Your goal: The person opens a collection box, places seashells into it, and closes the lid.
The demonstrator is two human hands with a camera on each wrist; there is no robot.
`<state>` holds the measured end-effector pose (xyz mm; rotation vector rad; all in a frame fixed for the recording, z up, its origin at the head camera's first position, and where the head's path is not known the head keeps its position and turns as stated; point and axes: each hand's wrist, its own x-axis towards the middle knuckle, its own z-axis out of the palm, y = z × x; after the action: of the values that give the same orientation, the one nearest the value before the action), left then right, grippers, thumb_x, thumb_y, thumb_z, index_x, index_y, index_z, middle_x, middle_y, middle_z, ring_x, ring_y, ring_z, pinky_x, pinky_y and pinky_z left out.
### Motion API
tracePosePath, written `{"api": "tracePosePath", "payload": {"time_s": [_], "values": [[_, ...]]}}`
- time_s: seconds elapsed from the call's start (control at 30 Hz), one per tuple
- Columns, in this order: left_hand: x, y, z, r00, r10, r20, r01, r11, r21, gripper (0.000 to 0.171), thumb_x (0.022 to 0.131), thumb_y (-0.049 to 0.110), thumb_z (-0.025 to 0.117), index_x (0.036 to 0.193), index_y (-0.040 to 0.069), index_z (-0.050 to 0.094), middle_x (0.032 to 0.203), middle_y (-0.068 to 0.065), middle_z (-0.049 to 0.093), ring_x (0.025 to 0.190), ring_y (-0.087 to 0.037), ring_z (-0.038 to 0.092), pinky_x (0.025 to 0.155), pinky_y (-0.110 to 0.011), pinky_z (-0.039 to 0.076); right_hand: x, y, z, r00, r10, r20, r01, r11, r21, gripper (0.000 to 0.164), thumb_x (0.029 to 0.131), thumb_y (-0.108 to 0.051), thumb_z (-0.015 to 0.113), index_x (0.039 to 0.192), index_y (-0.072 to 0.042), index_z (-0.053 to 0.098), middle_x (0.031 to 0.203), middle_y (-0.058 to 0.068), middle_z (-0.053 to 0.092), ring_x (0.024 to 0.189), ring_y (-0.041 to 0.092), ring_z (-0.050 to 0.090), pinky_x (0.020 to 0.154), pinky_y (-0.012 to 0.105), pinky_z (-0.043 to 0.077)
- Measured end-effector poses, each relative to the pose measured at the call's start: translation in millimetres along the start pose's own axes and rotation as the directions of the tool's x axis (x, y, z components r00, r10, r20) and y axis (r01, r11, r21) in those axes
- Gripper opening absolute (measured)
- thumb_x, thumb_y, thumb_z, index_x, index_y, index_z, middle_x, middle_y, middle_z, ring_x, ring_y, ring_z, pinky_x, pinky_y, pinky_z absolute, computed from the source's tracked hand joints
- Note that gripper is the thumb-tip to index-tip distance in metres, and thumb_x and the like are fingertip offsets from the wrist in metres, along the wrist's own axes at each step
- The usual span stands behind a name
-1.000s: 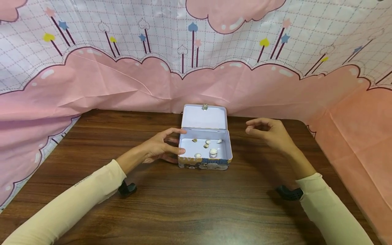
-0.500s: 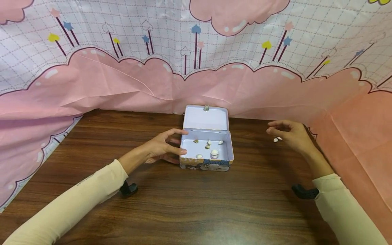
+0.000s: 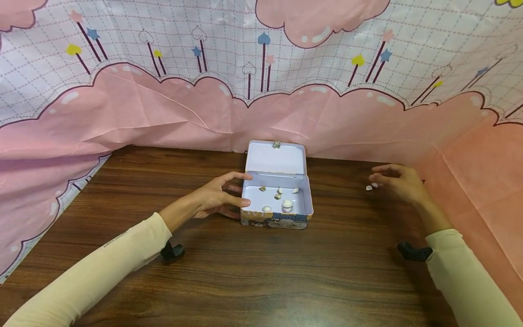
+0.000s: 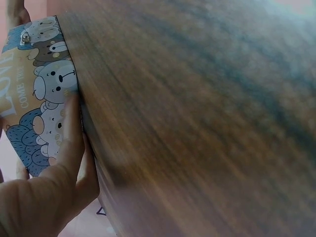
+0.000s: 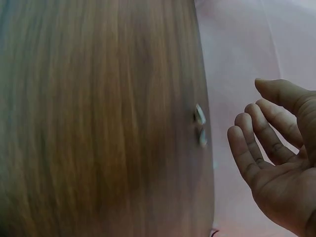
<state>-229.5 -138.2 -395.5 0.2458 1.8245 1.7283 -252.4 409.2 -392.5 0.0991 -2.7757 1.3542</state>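
- L hand (image 3: 210,195): fingers spread wide & bent round L end of tin box (image 3: 294,223), thumb at front, prob. to steady it.
- Box sits mid tabletop (image 3: 204,272), lid (image 3: 274,157) tipped back (prob. so the inside stays reachable); loose shells (image 3: 287,206) lie scattered on its floor.
- R hand (image 3: 402,184): fingers loosely bent, gap btwn thumb & fingertips, nothing held; it's nr two white shells (image 3: 369,187) at far R, seemingly kept apart from box.
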Motion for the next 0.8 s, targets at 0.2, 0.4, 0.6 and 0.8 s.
{"api": "tracePosePath", "payload": {"time_s": [0.2, 0.4, 0.6, 0.8], "values": [[-0.1, -0.7, -0.1, 1.0, -0.008, -0.003, 0.008, 1.0, 0.003, 0.087, 0.098, 0.001, 0.087, 0.171, 0.024, 0.046, 0.169, -0.028, 0.036, 0.133, -0.043, 0.064, 0.101, -0.063, 0.07, 4, 18, -7, 0.999, -0.001, 0.052, -0.001, 0.999, 0.043, 0.024, 0.11, -0.012, 0.074, 0.133, -0.006, 0.071, 0.101, -0.028, 0.079, 0.092, -0.008, 0.075, 0.079, 0.015, 0.066], [0.6, -0.6, -0.6, 1.0, -0.008, -0.013, 0.008, 1.0, 0.002, 0.087, 0.098, 0.001, 0.087, 0.17, 0.026, 0.048, 0.168, -0.028, 0.038, 0.129, -0.041, 0.067, 0.099, -0.063, 0.071, 8, 31, -15, 0.995, 0.048, 0.085, -0.047, 0.999, -0.017, 0.035, 0.108, -0.015, 0.079, 0.138, -0.002, 0.069, 0.101, -0.029, 0.077, 0.089, -0.005, 0.073, 0.077, 0.018, 0.066], [-0.4, -0.4, 0.1, 1.0, -0.008, -0.012, 0.008, 1.0, 0.005, 0.087, 0.098, 0.002, 0.087, 0.171, 0.026, 0.047, 0.17, -0.028, 0.037, 0.129, -0.042, 0.067, 0.1, -0.063, 0.071, 14, 46, -21, 0.989, 0.089, 0.121, -0.087, 0.996, -0.027, 0.031, 0.107, -0.016, 0.081, 0.135, -0.009, 0.073, 0.101, -0.027, 0.078, 0.09, -0.004, 0.073, 0.079, 0.02, 0.065], [0.3, -0.6, -0.5, 1.0, -0.009, -0.009, 0.009, 1.0, 0.008, 0.086, 0.098, 0.002, 0.087, 0.171, 0.026, 0.047, 0.17, -0.028, 0.036, 0.132, -0.044, 0.066, 0.1, -0.063, 0.071, 17, 49, -23, 0.973, 0.178, 0.145, -0.146, 0.967, -0.21, 0.069, 0.105, -0.043, 0.082, 0.156, -0.001, 0.063, 0.124, -0.008, 0.083, 0.109, -0.003, 0.064, 0.091, 0.018, 0.051]]}}
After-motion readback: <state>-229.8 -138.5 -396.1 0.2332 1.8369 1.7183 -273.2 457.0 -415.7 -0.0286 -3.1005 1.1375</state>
